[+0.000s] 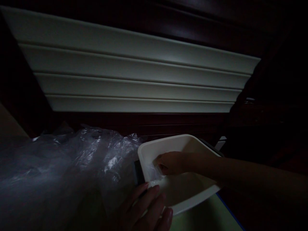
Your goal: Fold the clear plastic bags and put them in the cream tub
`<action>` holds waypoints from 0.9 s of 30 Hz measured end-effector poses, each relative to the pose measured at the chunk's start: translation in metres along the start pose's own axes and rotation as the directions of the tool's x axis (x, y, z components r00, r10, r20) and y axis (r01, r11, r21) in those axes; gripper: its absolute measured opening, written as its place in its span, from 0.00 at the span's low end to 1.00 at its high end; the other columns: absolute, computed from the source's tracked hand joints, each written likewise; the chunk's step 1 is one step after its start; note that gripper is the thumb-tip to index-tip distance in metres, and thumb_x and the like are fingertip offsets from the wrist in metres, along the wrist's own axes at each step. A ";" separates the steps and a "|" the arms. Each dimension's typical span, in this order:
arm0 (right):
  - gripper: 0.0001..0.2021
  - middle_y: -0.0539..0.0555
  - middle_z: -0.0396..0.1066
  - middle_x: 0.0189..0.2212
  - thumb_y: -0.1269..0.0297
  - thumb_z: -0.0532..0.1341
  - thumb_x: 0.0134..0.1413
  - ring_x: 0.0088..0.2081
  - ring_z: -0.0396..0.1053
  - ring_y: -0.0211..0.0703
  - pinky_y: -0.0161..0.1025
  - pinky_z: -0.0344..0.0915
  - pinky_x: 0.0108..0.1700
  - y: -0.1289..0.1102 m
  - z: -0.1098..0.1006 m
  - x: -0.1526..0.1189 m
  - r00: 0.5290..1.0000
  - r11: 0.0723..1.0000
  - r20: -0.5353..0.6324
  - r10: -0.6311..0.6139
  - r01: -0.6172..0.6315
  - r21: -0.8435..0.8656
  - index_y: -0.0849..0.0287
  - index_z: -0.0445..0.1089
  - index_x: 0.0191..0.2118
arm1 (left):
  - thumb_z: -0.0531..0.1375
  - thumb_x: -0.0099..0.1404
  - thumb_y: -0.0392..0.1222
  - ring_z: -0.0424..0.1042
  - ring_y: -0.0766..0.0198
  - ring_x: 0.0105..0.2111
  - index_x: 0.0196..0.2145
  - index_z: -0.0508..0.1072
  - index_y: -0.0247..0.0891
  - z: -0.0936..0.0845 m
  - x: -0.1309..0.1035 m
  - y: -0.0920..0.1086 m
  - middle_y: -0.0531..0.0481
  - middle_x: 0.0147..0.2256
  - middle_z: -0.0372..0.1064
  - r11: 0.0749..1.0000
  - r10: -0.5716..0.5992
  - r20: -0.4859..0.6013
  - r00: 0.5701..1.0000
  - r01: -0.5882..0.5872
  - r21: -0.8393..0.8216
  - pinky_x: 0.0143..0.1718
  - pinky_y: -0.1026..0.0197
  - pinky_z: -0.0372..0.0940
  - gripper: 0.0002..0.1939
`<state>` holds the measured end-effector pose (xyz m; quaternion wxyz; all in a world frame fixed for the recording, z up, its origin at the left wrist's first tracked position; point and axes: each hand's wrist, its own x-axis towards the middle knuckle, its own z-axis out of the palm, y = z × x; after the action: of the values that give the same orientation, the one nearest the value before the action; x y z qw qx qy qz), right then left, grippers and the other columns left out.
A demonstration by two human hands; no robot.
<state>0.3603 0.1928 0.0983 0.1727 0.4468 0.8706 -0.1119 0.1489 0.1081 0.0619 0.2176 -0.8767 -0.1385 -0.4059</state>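
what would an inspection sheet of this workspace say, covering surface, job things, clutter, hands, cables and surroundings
surface: pale green, blue edge, partly hidden
job things: white bin, its opening visible; crumpled clear plastic to its left
clutter: pale object beyond the bin's right side, too dark to identify
left hand: at the bin's near-left rim, fingers apart
right hand: inside the bin, fingers at clear plastic, grip unclear
cables: nothing seen
surroundings: pale slats in a dark frame; dim light
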 end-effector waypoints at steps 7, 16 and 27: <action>0.10 0.54 0.71 0.42 0.62 0.59 0.62 0.39 0.71 0.43 0.46 0.70 0.41 -0.001 -0.013 -0.022 0.993 0.994 -0.085 0.078 -0.072 0.079 0.62 0.69 0.45 | 0.52 0.70 0.30 0.69 0.57 0.49 0.43 0.72 0.34 -0.001 0.002 -0.004 0.49 0.41 0.74 0.995 0.091 -0.026 0.996 -0.092 -0.030 0.57 0.51 0.60 0.09; 0.09 0.54 0.76 0.34 0.72 0.56 0.58 0.34 0.72 0.41 0.33 0.62 0.35 -0.037 -0.026 -0.072 0.871 0.984 -0.474 0.131 -0.057 0.168 0.60 0.73 0.39 | 0.49 0.66 0.30 0.72 0.54 0.39 0.39 0.73 0.26 -0.011 0.025 -0.005 0.41 0.36 0.74 0.978 0.092 -0.066 0.994 -0.102 -0.182 0.43 0.51 0.69 0.12; 0.08 0.59 0.68 0.31 0.67 0.52 0.58 0.34 0.65 0.48 0.42 0.60 0.37 -0.120 -0.011 -0.085 0.494 0.982 -0.856 0.151 0.023 0.186 0.61 0.68 0.35 | 0.52 0.59 0.31 0.67 0.62 0.24 0.22 0.69 0.34 -0.064 0.068 -0.020 0.45 0.23 0.69 0.956 0.057 -0.294 0.954 -0.136 -0.259 0.26 0.60 0.65 0.10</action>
<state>0.3059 0.0645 0.1470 -0.3229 0.4875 0.8091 0.0589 0.1418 0.0986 0.1568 0.1306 -0.8371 -0.0047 -0.5313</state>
